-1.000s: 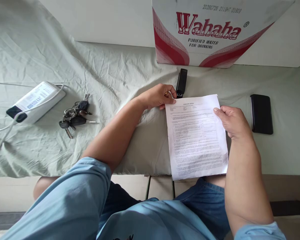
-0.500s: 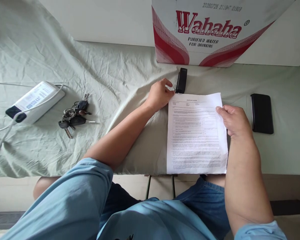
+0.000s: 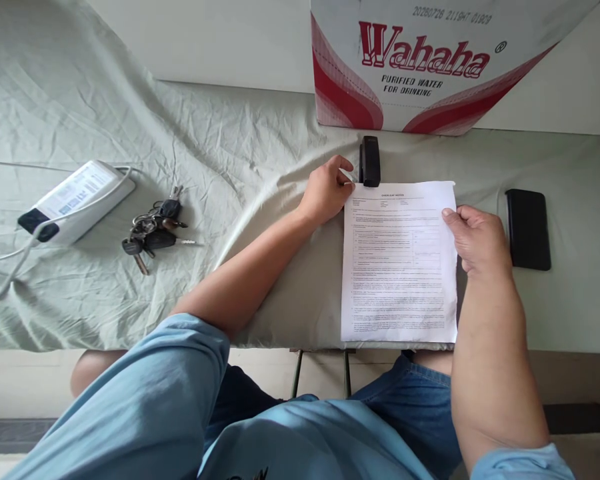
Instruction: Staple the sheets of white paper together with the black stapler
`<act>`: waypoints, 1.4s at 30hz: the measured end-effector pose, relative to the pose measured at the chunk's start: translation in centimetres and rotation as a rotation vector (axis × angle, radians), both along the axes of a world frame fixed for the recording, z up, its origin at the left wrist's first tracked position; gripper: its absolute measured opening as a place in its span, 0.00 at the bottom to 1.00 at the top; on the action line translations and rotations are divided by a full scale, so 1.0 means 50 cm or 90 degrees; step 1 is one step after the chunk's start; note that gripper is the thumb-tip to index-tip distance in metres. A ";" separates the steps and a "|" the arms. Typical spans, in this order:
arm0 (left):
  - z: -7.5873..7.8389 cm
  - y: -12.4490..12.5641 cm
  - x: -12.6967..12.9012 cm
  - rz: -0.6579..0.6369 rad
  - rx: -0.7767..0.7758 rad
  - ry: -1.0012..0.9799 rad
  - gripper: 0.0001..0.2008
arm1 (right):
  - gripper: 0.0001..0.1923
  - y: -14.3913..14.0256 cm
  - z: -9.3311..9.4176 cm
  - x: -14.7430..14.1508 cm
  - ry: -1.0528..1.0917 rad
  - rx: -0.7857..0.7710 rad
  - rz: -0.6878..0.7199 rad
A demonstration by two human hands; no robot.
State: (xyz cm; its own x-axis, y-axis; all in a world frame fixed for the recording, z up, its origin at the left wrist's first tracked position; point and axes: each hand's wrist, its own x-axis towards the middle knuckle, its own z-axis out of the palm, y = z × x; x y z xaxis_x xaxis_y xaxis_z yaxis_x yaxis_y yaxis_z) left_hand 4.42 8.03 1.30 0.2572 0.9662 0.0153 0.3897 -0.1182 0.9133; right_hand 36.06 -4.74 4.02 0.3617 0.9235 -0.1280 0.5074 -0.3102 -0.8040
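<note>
A printed sheet of paper (image 3: 399, 267) with small dark text lies near the table's front edge, held from both sides. My left hand (image 3: 327, 190) is closed at its top left corner, with thumb and fingers pinched there. My right hand (image 3: 480, 237) grips the right edge in the upper part, thumb on top and the other fingers partly hidden under the paper. Just beyond the sheet's top edge, close to my left fingertips, a black stapler (image 3: 370, 161) stands lengthwise, pointing away from me.
A black phone or case (image 3: 529, 229) lies right of my right hand. A bunch of keys (image 3: 155, 227) and a white power bank (image 3: 77, 200) with a cable are on the left. A Wahaha water carton (image 3: 395, 110) stands behind. Wrinkled pale green cloth (image 3: 260, 147) covers the table.
The paper has shifted slightly away from me, and its top right corner now reaches farther right. Both hands keep their hold. The whole view has drifted a little.
</note>
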 end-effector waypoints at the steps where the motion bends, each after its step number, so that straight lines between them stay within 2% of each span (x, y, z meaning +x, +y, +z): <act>1: -0.001 -0.002 -0.001 -0.003 0.029 0.001 0.19 | 0.26 0.000 0.003 -0.003 -0.009 0.002 -0.022; 4: -0.004 -0.002 -0.006 -0.029 0.128 -0.002 0.22 | 0.25 0.001 0.010 -0.011 -0.022 0.007 -0.055; 6: -0.005 0.003 -0.010 -0.052 0.160 -0.004 0.22 | 0.26 0.001 0.015 -0.015 -0.020 0.005 -0.056; 13: -0.005 0.010 -0.011 -0.113 0.164 0.019 0.19 | 0.21 -0.002 0.028 -0.028 -0.027 -0.003 -0.077; 20: -0.003 0.016 -0.008 -0.106 0.148 0.023 0.21 | 0.18 0.002 0.015 -0.032 0.061 0.068 -0.090; 23: -0.014 0.028 -0.025 -0.128 0.139 -0.028 0.23 | 0.22 -0.005 0.019 -0.021 0.177 0.020 -0.051; 27: -0.026 0.039 -0.042 -0.133 0.089 -0.154 0.27 | 0.24 -0.019 0.050 -0.017 0.290 -0.082 0.055; 30: -0.023 0.038 -0.043 -0.129 0.005 -0.230 0.18 | 0.23 -0.021 0.066 -0.025 0.318 -0.031 0.064; 31: -0.020 0.036 -0.043 -0.125 -0.020 -0.239 0.20 | 0.24 -0.020 0.066 -0.028 0.324 0.002 0.049; 35: -0.009 0.028 -0.043 -0.138 -0.064 -0.287 0.35 | 0.28 -0.011 0.048 -0.030 0.315 0.090 -0.058; 39: -0.009 0.033 -0.046 -0.217 -0.060 -0.278 0.35 | 0.28 -0.006 0.029 -0.027 0.292 0.114 -0.096; 42: -0.013 0.041 -0.044 -0.203 -0.030 -0.270 0.38 | 0.32 -0.002 0.023 -0.026 0.314 0.128 -0.095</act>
State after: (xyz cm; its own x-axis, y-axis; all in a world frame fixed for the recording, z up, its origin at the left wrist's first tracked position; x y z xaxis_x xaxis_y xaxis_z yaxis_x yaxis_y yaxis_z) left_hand 2.22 10.08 0.66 0.5192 0.8431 0.1401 -0.0641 -0.1251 0.9901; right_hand 34.74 -4.86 5.16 0.4325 0.8903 -0.1424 0.0174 -0.1661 -0.9860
